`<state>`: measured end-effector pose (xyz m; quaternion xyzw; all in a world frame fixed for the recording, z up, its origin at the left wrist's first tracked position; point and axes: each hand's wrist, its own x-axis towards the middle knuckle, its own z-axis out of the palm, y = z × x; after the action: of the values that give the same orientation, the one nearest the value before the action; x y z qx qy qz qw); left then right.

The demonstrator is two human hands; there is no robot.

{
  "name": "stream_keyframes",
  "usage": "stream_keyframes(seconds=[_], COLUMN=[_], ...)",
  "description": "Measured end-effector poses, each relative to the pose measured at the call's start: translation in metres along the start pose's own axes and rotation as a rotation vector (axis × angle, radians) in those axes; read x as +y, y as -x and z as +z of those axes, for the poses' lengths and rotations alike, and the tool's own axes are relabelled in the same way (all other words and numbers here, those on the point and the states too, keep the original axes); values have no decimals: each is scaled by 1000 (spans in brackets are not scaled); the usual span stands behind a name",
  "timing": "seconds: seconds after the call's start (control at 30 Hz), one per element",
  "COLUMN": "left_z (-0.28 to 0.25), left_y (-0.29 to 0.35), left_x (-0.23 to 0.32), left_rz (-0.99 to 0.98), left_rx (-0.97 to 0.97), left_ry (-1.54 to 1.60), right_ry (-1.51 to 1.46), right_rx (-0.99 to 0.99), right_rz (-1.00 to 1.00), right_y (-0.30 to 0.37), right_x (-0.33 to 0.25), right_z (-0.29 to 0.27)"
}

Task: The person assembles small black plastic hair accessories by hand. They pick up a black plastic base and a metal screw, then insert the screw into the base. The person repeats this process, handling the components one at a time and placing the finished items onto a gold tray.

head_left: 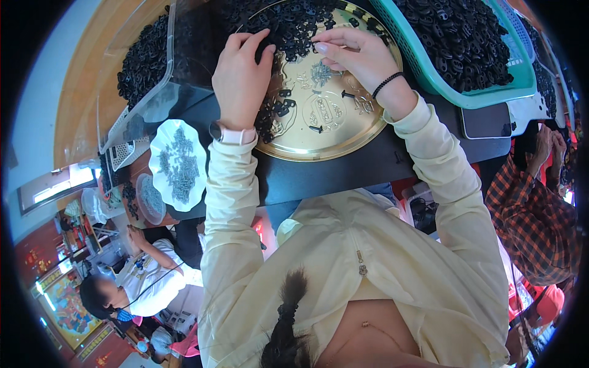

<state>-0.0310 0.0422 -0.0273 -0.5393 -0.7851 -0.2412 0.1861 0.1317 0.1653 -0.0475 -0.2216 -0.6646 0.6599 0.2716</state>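
Note:
A round gold tray (294, 150) holds a heap of small black plastic pieces (294, 30) at its far side and a little pile of thin silver springs (320, 73) near its middle. My left hand (245, 73) reaches over the tray's left part, its fingers curled together by the black pieces; whatever is between them blends into the dark heap. Over the right part, my right hand (359, 55) pinches with thumb and forefinger, and the item at its fingertips is too small to tell. A few black plunger-shaped pieces (316, 129) lie loose on the tray.
At the right stands a green basket (454, 98) full of black pieces. Left are a clear bin (169, 67) with more and a white scalloped dish (161, 138) of springs. A phone-like flat device (485, 122) lies right. People sit left (156, 276) and right (534, 214).

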Motion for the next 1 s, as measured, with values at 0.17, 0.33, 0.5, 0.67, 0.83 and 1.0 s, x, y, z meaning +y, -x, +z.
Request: stream_keyframes(seconds=[0.17,0.33,0.5,0.67,0.83,1.0], left_z=[5,4,6,1,-4,-3], left_y=[-2,-3,1,5,4,5], left_x=[-1,-3,-16,-15,-14,-17], left_rz=[-23,-115,-112,-140,-141,-115], left_rx=[-35,-65,13,-76,-124,-18], left_ry=[-13,88,270,184,149,161], right_ry=[70,27,7,17,58,77], right_rx=[-33,22,14,18,-17,-53], right_rz=[35,-17,-24,-10,28,47], right_y=[4,5,4,5,4,4], right_x=[-11,-7,-6,-4,-6,-7], right_z=[0,3,4,5,4,2])
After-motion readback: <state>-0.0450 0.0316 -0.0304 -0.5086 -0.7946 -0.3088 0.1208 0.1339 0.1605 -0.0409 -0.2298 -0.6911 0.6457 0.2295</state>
